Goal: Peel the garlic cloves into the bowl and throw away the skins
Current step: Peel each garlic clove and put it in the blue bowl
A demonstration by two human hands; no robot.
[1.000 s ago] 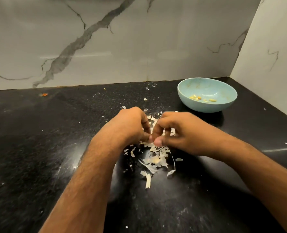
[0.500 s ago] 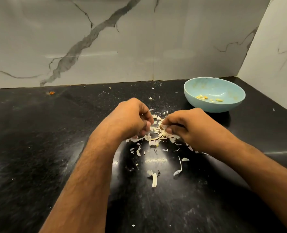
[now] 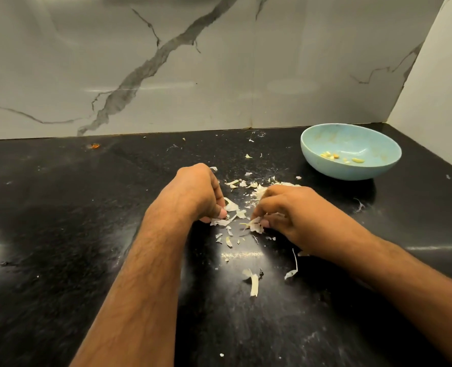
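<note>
Both grips are curled narrow: the left hand (image 3: 197, 193) pinches garlic skins (image 3: 231, 207), the right hand (image 3: 288, 210) pinches another scrap on the tabletop (image 3: 60, 234). Since 0.5 s ago, the hands have drawn slightly apart.

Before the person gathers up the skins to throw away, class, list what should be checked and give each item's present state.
1. Peeled cloves inside the light blue bowl: ok.
2. Bowl upright on the black counter, apart from the hands: ok.
3. Garlic skins off the counter: not ok, scattered around both hands.
4. Left hand grip on skin pieces: ok, fingers curled on them.
5. Right hand pinching skins: ok.
6. Unpeeled clove left in the pile: cannot tell.
</note>
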